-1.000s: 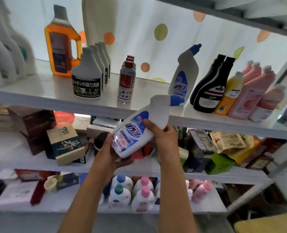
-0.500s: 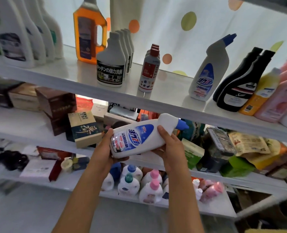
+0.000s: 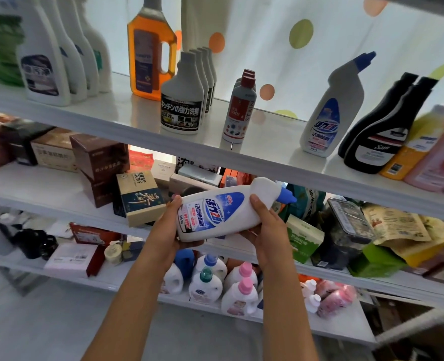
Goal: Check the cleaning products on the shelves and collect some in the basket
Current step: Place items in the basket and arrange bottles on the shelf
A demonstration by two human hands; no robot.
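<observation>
While the white shelving unit point(image 3: 241, 155) fills the view in three tiers, its top shelf carries a row of cleaning products; at the left stand tall white bottles point(image 3: 43, 61) one behind another, then an orange jug with a handle point(image 3: 150, 48), then a file of grey bottles with black Japanese labels point(image 3: 183, 100), then slim grey bottles with dark red caps point(image 3: 239, 108); further right stands an upright white toilet-cleaner bottle with an angled blue cap point(image 3: 332, 108), just beside two black bottles point(image 3: 382, 126), a yellow bottle point(image 3: 411, 149) and pink ones point(image 3: 442, 157) at the edge; behind them hangs a white curtain with coloured dots point(image 3: 293, 35). On the middle shelf sit brown boxes point(image 3: 98, 162), a beige and dark blue box point(image 3: 140, 199), a green and white carton point(image 3: 304, 238) and crumpled pouches point(image 3: 398, 225); on the bottom shelf stand white detergent jugs with pink, blue and teal caps point(image 3: 215, 285). In front of the middle shelf a second white toilet-cleaner bottle point(image 3: 226, 209) is held on its side, blue nozzle pointing right, label facing the camera; the left hand point(image 3: 168, 227) grips its base, fingers curled round the end; the right hand point(image 3: 265, 227) holds it near the neck, thumb across the front.
</observation>
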